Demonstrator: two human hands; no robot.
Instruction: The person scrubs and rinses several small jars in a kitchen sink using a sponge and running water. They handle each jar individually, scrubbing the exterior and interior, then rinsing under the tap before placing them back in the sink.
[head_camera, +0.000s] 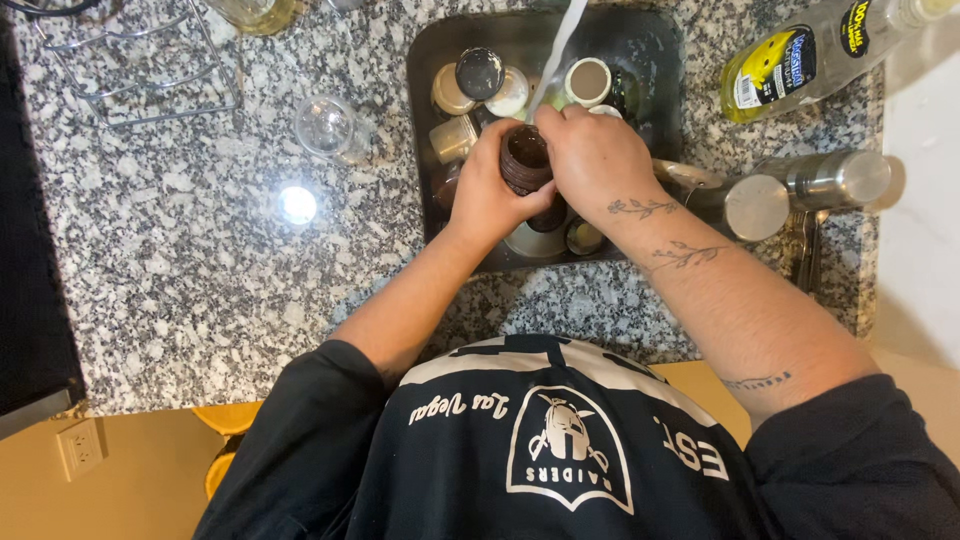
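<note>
Here, the left hand (487, 195) grips a brown ribbed jar (524, 158) over the sink (655, 70); the right hand (592, 160) clasps its rim. Wet glass might slip onto the jars just beneath the hands and chip.

The table (200, 250) is speckled grey granite, polished enough to throw back a bright lamp spot. The sink (650, 70) looks dark and matt. Held over it, a brown ribbed jar (524, 160) – translucent, wet, glossy (glass or plastic, hard to tell). A clear glass tumbler (328, 126), a brushed-metal flask (810, 185) and a shiny plastic soap bottle (810, 55) – all smooth.
</note>
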